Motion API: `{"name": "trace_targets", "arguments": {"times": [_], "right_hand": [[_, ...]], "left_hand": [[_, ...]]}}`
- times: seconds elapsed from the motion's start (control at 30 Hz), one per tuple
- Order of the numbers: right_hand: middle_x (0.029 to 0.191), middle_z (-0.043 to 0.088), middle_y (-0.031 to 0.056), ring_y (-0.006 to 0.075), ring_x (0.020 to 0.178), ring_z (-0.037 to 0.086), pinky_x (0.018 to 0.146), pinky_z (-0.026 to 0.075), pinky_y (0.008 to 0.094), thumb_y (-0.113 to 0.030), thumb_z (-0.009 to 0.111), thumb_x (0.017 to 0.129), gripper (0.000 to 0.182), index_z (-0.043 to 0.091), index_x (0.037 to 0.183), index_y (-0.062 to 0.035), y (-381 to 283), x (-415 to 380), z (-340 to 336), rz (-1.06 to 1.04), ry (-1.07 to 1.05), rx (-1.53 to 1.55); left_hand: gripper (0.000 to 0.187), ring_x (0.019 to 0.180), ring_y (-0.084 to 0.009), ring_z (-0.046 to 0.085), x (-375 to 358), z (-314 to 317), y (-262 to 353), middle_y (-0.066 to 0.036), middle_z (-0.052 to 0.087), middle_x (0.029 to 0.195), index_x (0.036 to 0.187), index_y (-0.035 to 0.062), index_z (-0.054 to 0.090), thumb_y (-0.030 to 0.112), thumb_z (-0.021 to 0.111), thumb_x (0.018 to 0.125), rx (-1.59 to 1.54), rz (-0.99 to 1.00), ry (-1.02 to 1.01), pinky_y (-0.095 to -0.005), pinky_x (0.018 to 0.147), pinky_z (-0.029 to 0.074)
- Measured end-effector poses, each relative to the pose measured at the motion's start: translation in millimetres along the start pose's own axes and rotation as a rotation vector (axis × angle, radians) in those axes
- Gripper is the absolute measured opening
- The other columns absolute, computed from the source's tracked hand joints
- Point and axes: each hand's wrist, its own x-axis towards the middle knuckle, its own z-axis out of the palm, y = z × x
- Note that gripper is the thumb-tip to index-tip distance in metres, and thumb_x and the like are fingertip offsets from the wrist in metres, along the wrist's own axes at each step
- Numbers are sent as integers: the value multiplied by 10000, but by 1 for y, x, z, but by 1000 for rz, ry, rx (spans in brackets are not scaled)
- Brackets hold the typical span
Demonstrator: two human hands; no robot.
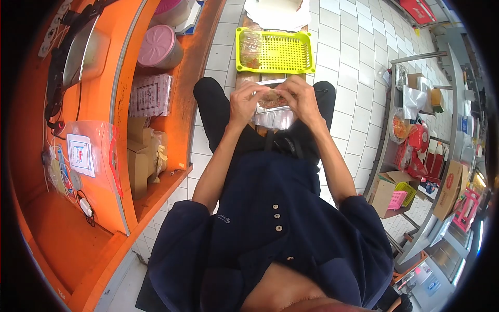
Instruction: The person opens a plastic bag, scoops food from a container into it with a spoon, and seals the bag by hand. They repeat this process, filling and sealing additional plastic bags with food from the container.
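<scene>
My left hand (244,104) and my right hand (301,100) meet above a small metal tray (264,111) between my knees. Fingers of both are closed in a pinch on the edges of a small clear plastic bag (271,95) with something brownish in or behind it; its exact contents are hard to make out. Reddish-brown food shows in the tray under my fingers. Nearest my lap lie clear plastic sheets or bags (275,120). Just beyond the hands, a yellow-green basket (286,52) holds a clear packet (251,52) with reddish contents at its left end.
A white container (275,18) stands behind the basket on the wooden bench. To the left, an orange shelf (179,104) carries pink-lidded tubs (157,46) and stacked printed packs (150,95). On the right, a metal rack (416,56) holds bags and a cardboard box (382,195).
</scene>
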Motion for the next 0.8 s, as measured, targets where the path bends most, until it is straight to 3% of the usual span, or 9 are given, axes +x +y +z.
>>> {"name": "trace_targets", "arguments": {"times": [0.17, 0.27, 0.33, 0.47, 0.53, 0.57, 0.67, 0.73, 0.8], "right_hand": [[901, 690, 149, 383, 840, 653, 753, 500, 466, -122, 646, 927, 92, 691, 973, -55, 33, 45, 19, -81, 47, -75], [900, 699, 179, 409, 844, 659, 765, 506, 467, -157, 595, 963, 147, 650, 1040, -44, 52, 76, 35, 70, -82, -13], [899, 705, 205, 413, 857, 673, 781, 511, 462, -181, 558, 983, 185, 623, 1077, -35, 74, 99, 54, 29, -154, -46], [1013, 714, 222, 389, 977, 681, 838, 515, 456, -195, 609, 958, 240, 632, 1130, -30, 93, 127, 90, 130, -242, -9], [1140, 679, 219, 347, 1052, 659, 916, 503, 439, -237, 633, 962, 269, 657, 1139, -36, 65, 129, 104, -245, 144, -303], [1213, 655, 193, 352, 1120, 624, 955, 491, 448, -237, 656, 946, 293, 665, 1177, -57, 27, 130, 98, -245, 118, -224], [1127, 689, 124, 359, 1038, 648, 889, 524, 436, -144, 747, 835, 338, 672, 1153, -60, -133, 126, 25, -362, -516, 94], [945, 700, 106, 305, 952, 659, 802, 527, 422, -209, 713, 836, 278, 698, 1086, -91, -209, 109, 2, -663, -371, 329], [908, 697, 117, 305, 930, 669, 784, 530, 404, -197, 698, 847, 249, 686, 1059, -66, -227, 101, -18, -687, -558, 236]], "left_hand": [[222, 856, -193, 685, 4, -14, -26, -83, 741, 934, 1042, 24, 744, 90, 769, 831, 68, 17, 200, -306, 732, 502], [295, 841, -160, 684, -14, -32, -48, -77, 746, 983, 1139, 49, 715, 135, 760, 861, 25, -229, 351, -272, 700, 473], [345, 891, -115, 664, -29, -44, -59, -56, 742, 1070, 1243, 65, 663, 161, 717, 917, 40, -364, 259, -253, 699, 450], [268, 849, -127, 672, -42, -62, -55, -93, 741, 980, 1127, 33, 698, 178, 728, 903, 235, -381, 39, -274, 702, 482], [262, 822, -142, 675, -40, -72, -45, -112, 733, 953, 1112, 16, 697, 170, 723, 902, 206, -433, 41, -293, 723, 504], [257, 795, -157, 678, -39, -76, -41, -131, 725, 926, 1098, 0, 696, 161, 718, 900, 178, -484, 37, -312, 744, 526], [259, 803, -160, 676, -41, -78, -45, -103, 733, 905, 1079, 0, 699, 187, 727, 901, 184, -556, 46, -288, 693, 501], [264, 752, -170, 682, -55, -59, -87, -139, 722, 867, 1062, -8, 708, 203, 719, 903, -77, -525, 98, -309, 685, 529], [271, 757, -151, 667, -54, -47, -81, -120, 724, 866, 1079, -2, 710, 210, 716, 909, -27, -539, 12, -300, 687, 521]]}}
